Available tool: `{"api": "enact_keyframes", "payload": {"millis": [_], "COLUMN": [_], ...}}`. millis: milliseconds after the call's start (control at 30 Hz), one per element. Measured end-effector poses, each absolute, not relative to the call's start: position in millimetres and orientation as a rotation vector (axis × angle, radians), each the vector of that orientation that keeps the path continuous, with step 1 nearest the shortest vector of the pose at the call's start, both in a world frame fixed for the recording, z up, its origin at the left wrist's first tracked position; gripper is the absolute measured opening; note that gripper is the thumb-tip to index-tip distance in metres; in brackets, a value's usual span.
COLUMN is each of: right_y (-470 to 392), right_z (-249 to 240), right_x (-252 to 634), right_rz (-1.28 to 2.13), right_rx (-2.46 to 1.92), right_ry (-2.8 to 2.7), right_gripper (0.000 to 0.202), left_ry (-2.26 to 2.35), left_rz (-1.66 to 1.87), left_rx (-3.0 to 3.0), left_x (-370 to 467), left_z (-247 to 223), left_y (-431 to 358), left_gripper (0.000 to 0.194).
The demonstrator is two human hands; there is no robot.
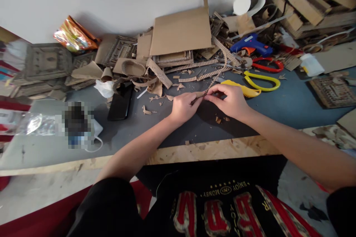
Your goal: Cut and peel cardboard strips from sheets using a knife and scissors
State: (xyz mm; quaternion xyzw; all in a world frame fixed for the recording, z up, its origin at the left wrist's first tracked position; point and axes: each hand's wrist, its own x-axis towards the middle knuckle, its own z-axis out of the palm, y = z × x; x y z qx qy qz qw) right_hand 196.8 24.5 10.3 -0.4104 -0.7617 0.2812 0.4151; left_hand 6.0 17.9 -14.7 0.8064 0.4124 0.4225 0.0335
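A long, thin corrugated cardboard strip point(216, 77) curves down from the pile into my hands. My left hand point(183, 106) is closed around its lower end, above the grey work surface. My right hand point(229, 100) pinches the same strip just to the right, its fingertips nearly touching my left hand. Torn cardboard scraps point(218, 120) lie under and around my hands. A yellow object point(241, 88) lies partly behind my right hand.
Yellow-handled scissors point(263, 81), a red-handled tool point(268, 65) and a blue glue gun point(251, 44) lie at the right. A black phone point(120, 102) is on the left. Cardboard pieces point(182, 31) are heaped along the back. The wooden table edge point(217, 150) runs in front.
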Motion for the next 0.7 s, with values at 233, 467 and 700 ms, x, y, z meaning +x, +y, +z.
{"api": "enact_keyframes", "payload": {"millis": [233,467,700], "right_y": [31.6,40.5,40.7], "right_z": [9.3,6.3,14.0], "right_x": [202.0,208.8,214.1], "right_rz": [0.596,0.760,1.174], "right_rx": [-0.832,-0.811,-0.855], "right_ry": [-2.078,-2.189,-2.164], "right_gripper": [0.007,0.010,0.017], "left_ry": [1.265,1.129,0.871], "left_rz": [1.254,1.192,0.991], "left_rx": [2.429,2.044,1.799], "left_x": [5.7,5.0,0.6], "left_z": [-13.7,-9.4,-2.8], "left_y": [18.0,24.0,32.2], "left_gripper": [0.014,0.011,0.032]}}
